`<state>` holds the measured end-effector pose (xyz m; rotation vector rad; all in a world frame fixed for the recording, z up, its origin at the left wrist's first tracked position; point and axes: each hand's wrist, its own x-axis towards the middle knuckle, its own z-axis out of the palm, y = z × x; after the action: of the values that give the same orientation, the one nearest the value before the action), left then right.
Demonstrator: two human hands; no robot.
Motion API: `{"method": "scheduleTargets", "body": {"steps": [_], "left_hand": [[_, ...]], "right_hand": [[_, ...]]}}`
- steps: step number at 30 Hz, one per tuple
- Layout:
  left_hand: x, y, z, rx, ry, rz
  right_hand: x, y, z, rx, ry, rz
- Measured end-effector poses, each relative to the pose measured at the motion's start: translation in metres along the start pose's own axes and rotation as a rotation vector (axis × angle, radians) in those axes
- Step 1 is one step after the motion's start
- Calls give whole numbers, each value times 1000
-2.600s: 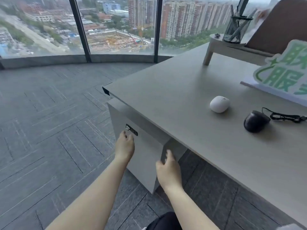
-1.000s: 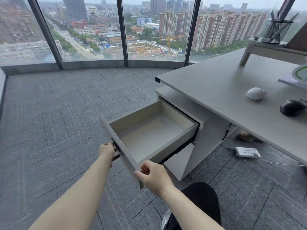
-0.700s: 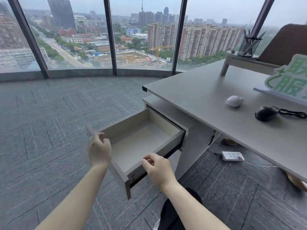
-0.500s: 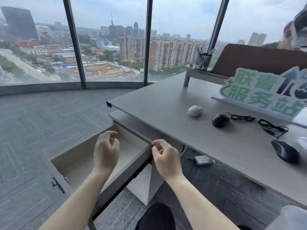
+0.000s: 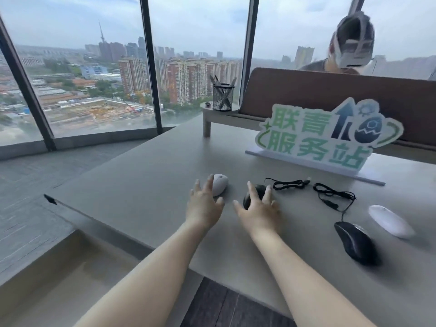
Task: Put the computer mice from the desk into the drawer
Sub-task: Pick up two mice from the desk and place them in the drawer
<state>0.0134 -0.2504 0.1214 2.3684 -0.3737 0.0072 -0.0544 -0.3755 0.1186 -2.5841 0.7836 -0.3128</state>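
Sign (image 5: 328, 135) reads 联青服务站; hands spread over mice.

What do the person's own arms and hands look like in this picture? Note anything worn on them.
Both forearms are bare as far as the picture shows: no sleeves reach into view. The left hand and right hand wear no gloves, and no watch, bracelet or ring can be seen. The fingernails look short and plain, with no markings visible on either arm.
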Motion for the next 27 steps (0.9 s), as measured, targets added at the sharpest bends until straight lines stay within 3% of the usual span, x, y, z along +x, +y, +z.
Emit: {"method": "scheduleTargets", "body": {"steps": [5, 11, 15, 20, 27], "left_hand": [[43, 9, 25, 277, -5, 3], [51, 8, 29, 329, 74, 20], [22, 2, 9, 62, 133, -59], [-40, -25, -55, -252, 350, -69], [-123, -105, -150, -316, 565, -215]], "right_hand": [[25, 0, 13, -5, 33, -16], [25, 15, 7, -25, 166, -118], [12, 15, -3, 181, 188, -267], [-39, -36, -32, 526, 273, -456], [-122, -147, -53, 885, 150, -668]]}}
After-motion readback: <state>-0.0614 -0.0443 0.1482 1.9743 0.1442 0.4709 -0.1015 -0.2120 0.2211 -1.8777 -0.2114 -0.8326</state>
